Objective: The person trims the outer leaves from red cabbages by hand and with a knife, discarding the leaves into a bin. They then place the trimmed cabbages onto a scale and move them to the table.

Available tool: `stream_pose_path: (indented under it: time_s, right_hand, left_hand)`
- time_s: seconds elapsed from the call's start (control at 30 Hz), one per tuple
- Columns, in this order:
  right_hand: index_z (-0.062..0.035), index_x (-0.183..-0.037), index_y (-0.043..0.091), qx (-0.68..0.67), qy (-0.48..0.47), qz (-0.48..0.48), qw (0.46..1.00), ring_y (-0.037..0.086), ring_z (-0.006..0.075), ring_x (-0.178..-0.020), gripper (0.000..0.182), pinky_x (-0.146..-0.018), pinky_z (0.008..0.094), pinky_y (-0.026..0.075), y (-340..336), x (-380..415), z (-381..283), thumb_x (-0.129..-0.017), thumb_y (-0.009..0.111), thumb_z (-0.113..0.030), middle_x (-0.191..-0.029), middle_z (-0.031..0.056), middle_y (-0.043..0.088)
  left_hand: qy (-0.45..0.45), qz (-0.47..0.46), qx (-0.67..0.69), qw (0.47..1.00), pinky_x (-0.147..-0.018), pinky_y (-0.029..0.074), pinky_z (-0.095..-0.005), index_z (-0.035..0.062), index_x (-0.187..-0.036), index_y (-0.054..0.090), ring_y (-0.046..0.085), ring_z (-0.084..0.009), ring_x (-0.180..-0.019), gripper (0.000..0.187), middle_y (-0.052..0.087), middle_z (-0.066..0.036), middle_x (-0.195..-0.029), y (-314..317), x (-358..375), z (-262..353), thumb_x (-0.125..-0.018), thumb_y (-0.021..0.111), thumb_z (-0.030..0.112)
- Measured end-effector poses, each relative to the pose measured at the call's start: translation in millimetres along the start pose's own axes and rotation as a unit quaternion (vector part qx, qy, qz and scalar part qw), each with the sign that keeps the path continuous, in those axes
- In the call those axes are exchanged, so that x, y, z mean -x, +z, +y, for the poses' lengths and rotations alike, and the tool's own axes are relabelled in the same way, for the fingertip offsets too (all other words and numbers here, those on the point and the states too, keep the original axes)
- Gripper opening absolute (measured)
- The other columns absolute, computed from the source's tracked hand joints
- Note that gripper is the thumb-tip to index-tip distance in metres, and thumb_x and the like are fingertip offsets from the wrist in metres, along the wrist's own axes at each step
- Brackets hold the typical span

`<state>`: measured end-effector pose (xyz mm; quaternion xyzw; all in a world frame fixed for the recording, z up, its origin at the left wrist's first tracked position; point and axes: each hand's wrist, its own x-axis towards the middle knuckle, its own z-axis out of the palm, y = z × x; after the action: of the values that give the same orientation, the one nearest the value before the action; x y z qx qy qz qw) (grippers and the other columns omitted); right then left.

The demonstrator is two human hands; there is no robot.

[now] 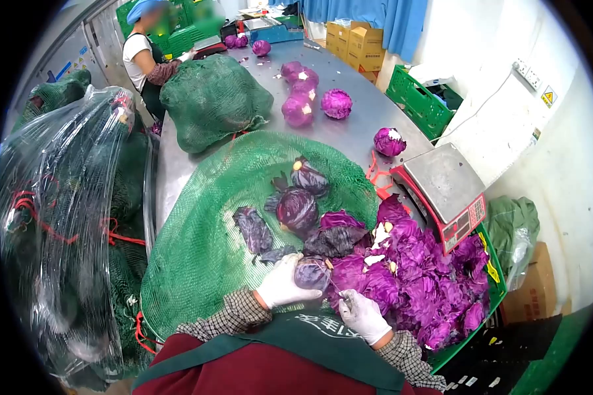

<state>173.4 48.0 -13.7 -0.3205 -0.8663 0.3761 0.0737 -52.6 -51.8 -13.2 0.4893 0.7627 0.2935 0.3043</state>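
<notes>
My gloved left hand [286, 283] is wrapped round a small dark purple cabbage [311, 274], whose cut stem faces right. My gloved right hand [362, 316] is closed on the handle of a thin knife [336, 289], its blade pointing up toward the cabbage stem. Beyond my hands, several whole cabbages [297, 209] and dark loose leaves [254, 230] lie on an open green mesh bag [204, 217]. To the right, bright purple leaves [408, 270] are heaped in a green crate [501, 289].
A red scale [445, 187] stands at the right edge of the steel table [369, 125]. Trimmed cabbages [337, 104] and a full mesh bag [214, 99] sit farther back. Plastic-wrapped bags [66, 230] are at left. A co-worker [145, 59] in a blue cap stands at back left.
</notes>
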Motion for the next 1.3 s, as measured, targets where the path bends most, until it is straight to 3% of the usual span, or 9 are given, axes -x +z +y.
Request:
stream_pose_path:
  time_s: [0.23, 0.53, 0.63, 0.67, 0.77, 0.87, 1.03, 1.17, 1.3]
  right_hand:
    - [-0.0014, -0.092, 0.053, 0.102, 0.032, -0.069, 0.992, 0.066, 0.041, -0.075, 0.02, -0.071, 0.0501, 0.052, 5, -24, -7, -0.092, 0.049, -0.021, -0.079, 0.0227, 0.065]
    - [0.0022, -0.107, 0.052, 0.169, -0.014, -0.106, 0.98, 0.067, 0.0383, -0.079, 0.034, -0.07, 0.0475, 0.054, 22, -64, 14, -0.087, 0.06, -0.024, -0.082, 0.0214, 0.066]
    - [-0.0071, -0.103, 0.059, -0.063, 0.023, -0.037, 0.997, 0.067, 0.038, -0.081, 0.018, -0.073, 0.0458, 0.054, 37, -58, 29, -0.088, 0.057, -0.016, -0.088, 0.0203, 0.067]
    - [-0.0052, -0.109, 0.058, -0.138, -0.04, -0.034, 0.989, 0.061, 0.0238, -0.068, 0.021, -0.061, 0.0356, 0.05, 39, -53, 31, -0.092, 0.057, -0.017, -0.081, 0.0119, 0.064]
    - [-0.001, -0.123, 0.055, -0.256, -0.015, 0.001, 0.967, 0.058, 0.0105, -0.061, 0.033, -0.054, 0.0252, 0.048, 18, -39, -21, -0.092, 0.062, -0.011, -0.091, 0.0068, 0.065]
    - [0.0035, -0.122, 0.055, 0.089, -0.291, 0.182, 0.935, 0.064, 0.0241, -0.093, 0.039, -0.08, 0.0363, 0.054, 5, -51, -9, -0.085, 0.065, -0.006, -0.106, 0.0176, 0.061]
    - [-0.0002, -0.123, 0.054, -0.105, -0.162, 0.124, 0.973, 0.061, 0.0228, -0.1, 0.036, -0.089, 0.0314, 0.049, 7, -59, 20, -0.088, 0.057, -0.003, -0.11, 0.0139, 0.059]
    - [-0.0037, -0.111, 0.059, -0.124, -0.111, 0.208, 0.964, 0.054, 0.0098, -0.06, 0.023, -0.056, 0.0249, 0.047, 19, -52, 17, -0.088, 0.059, -0.004, -0.075, 0.0008, 0.056]
    - [-0.0011, -0.119, 0.056, -0.234, -0.004, 0.248, 0.94, 0.057, 0.0122, -0.065, 0.028, -0.061, 0.0259, 0.05, -66, -34, 11, -0.091, 0.057, -0.004, -0.08, 0.0034, 0.057]
  left_hand:
    - [0.0, -0.001, -0.008, 1.0, -0.107, 0.037, -0.0422, -0.0089, -0.134, 0.041, 0.046, -0.041, -0.125, 0.106, 0.047, -0.028, -0.134, 2, -7, -6, -0.062, 0.077, 0.06]
    - [0.09, 0.096, -0.112, 0.985, -0.109, 0.036, -0.0467, -0.0054, -0.137, 0.038, 0.041, -0.0433, -0.127, 0.105, 0.04, -0.029, -0.138, 31, 23, 3, -0.063, 0.081, 0.055]
    - [0.065, 0.128, 0.063, 0.988, -0.111, 0.033, -0.0454, -0.007, -0.137, 0.038, 0.037, -0.0394, -0.133, 0.104, 0.037, -0.027, -0.141, 26, 36, -27, -0.062, 0.085, 0.047]
    - [0.07, 0.128, 0.126, 0.981, -0.113, 0.03, -0.0442, -0.0063, -0.139, 0.036, 0.035, -0.0386, -0.135, 0.106, 0.037, -0.026, -0.141, 28, 39, -35, -0.06, 0.088, 0.043]
    - [0.133, 0.21, 0.091, 0.964, -0.114, 0.027, -0.0442, -0.0039, -0.142, 0.031, 0.034, -0.0388, -0.136, 0.112, 0.035, -0.027, -0.143, 42, 39, -25, -0.058, 0.09, 0.04]
    - [0.226, 0.197, 0.04, 0.953, -0.116, 0.023, -0.0476, -0.0003, -0.15, 0.011, 0.019, -0.0432, -0.141, 0.129, 0.017, -0.029, -0.151, 47, 21, -18, -0.058, 0.091, 0.041]
    - [0.208, 0.139, -0.045, 0.967, -0.115, 0.024, -0.0486, -0.0072, -0.147, 0.016, 0.026, -0.0438, -0.138, 0.126, 0.028, -0.03, -0.145, 33, 18, -20, -0.059, 0.088, 0.047]
    - [0.142, 0.129, -0.045, 0.98, -0.116, 0.023, -0.0466, -0.007, -0.146, 0.023, 0.025, -0.0422, -0.14, 0.123, 0.023, -0.029, -0.149, 27, -8, 9, -0.058, 0.088, 0.05]
    - [0.065, 0.09, 0.033, 0.993, -0.115, 0.026, -0.0495, 0.0, -0.148, 0.028, 0.019, -0.0455, -0.142, 0.115, 0.009, -0.032, -0.154, 17, -7, 4, -0.062, 0.085, 0.051]
